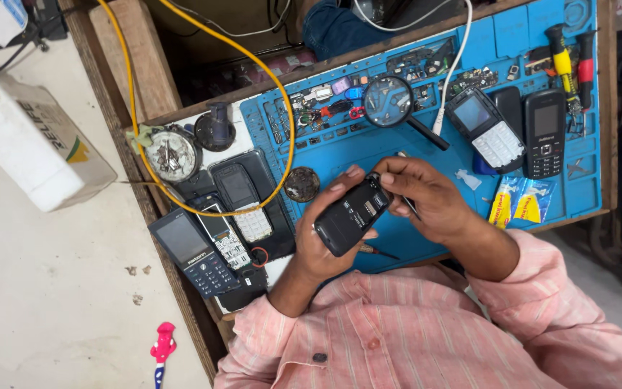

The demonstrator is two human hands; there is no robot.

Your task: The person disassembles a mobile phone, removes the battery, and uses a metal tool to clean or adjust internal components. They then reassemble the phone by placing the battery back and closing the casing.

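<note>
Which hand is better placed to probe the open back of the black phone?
The right hand: it holds a thin tool at the black phone, while the left hand grips the phone underneath.

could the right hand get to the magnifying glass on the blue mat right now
Probably not at once: the right hand is busy at the black phone that the left hand holds. Otherwise yes; the magnifying glass lies just beyond it, uncovered, with bare blue mat between.

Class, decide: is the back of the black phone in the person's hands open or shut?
Open: the black phone shows bare inner compartments, with no cover on.
</note>
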